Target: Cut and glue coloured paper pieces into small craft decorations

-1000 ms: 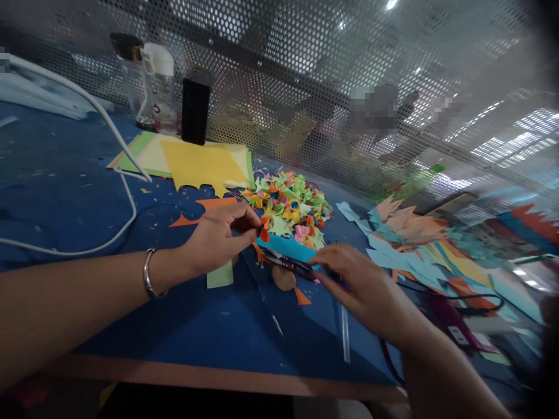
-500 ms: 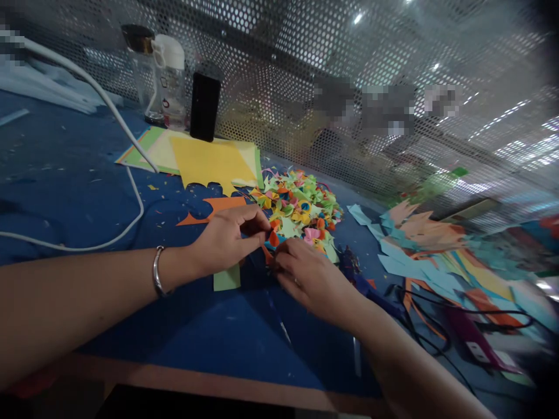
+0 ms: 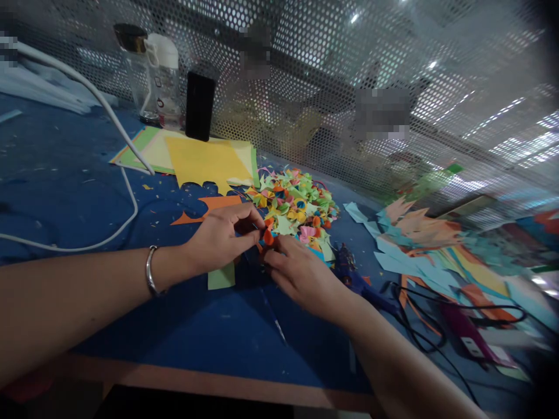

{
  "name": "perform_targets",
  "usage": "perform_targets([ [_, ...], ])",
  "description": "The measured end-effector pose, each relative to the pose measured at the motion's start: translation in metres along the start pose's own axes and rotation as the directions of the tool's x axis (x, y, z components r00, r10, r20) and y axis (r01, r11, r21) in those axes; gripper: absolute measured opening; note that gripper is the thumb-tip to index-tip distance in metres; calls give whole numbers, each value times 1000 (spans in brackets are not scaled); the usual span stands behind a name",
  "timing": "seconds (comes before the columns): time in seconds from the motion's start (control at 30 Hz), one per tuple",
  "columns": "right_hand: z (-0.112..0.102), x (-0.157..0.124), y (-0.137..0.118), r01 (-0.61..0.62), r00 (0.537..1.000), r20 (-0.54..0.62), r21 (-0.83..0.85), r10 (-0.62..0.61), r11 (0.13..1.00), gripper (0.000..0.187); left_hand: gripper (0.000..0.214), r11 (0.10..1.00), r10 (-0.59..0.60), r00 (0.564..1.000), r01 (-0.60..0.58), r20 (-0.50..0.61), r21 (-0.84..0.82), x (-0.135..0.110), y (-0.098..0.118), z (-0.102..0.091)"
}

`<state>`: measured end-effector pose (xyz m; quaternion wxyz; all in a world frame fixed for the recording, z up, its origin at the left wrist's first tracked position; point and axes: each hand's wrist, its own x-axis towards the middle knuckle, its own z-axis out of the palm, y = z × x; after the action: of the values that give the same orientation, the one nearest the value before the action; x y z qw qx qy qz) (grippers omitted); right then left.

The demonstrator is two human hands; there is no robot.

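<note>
Two hands at work over a blue tabletop [image 3: 187,334], head view. L hand [image 3: 218,241], w/ a silver bangle [image 3: 151,272] at the wrist: thumb & index bent toward each other, tips brought together on a small orange paper piece [image 3: 268,237], a gap left btwn the two digits farther back; the other fingers are mostly hidden behind. R hand [image 3: 301,276]: fingers curled & bunched, tips directed at the lower edge of the same pc, just beside the L fingertips; whether they grip it or only touch it can't be told, b/c the hand's own back covers the contact. The pc thus sits btwn the two hands, near side of a multicol. pile of paper cutouts [image 3: 301,198].

Surroundings: a green paper strip [image 3: 222,276] lies below the L hand; an orange sheet w/ cut edges [image 3: 222,202] lies partly behind it. A thin pen-like tool [image 3: 274,317] rests nearer the table's front edge. To the right of the R hand, a blue glue gun [image 3: 360,287] lies on its side, w/ black cable [image 3: 421,337] nearby. Upper L: yellow sheet [image 3: 203,160] atop other sheets, black phone [image 3: 200,107] standing behind.
</note>
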<state>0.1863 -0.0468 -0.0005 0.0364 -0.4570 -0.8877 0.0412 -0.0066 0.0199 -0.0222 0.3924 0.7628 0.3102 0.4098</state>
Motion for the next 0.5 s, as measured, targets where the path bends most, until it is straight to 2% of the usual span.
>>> perform_targets([
  [0.3, 3, 0, 6, 30, 1000, -8, 29, -30, 999, 21, 3, 1000, -11, 1000, 11, 6, -4, 0, -3, 1],
  [0.4, 0, -1, 7, 34, 999, -40, 84, -31, 996, 20, 4, 1000, -14, 1000, 14, 7, -5, 1, -2, 0],
  [0.5, -6, -6, 10, 57, 995, -94, 206, -38, 977, 16, 5, 999, -32, 999, 32, 0, 4, 1, -1, -1],
])
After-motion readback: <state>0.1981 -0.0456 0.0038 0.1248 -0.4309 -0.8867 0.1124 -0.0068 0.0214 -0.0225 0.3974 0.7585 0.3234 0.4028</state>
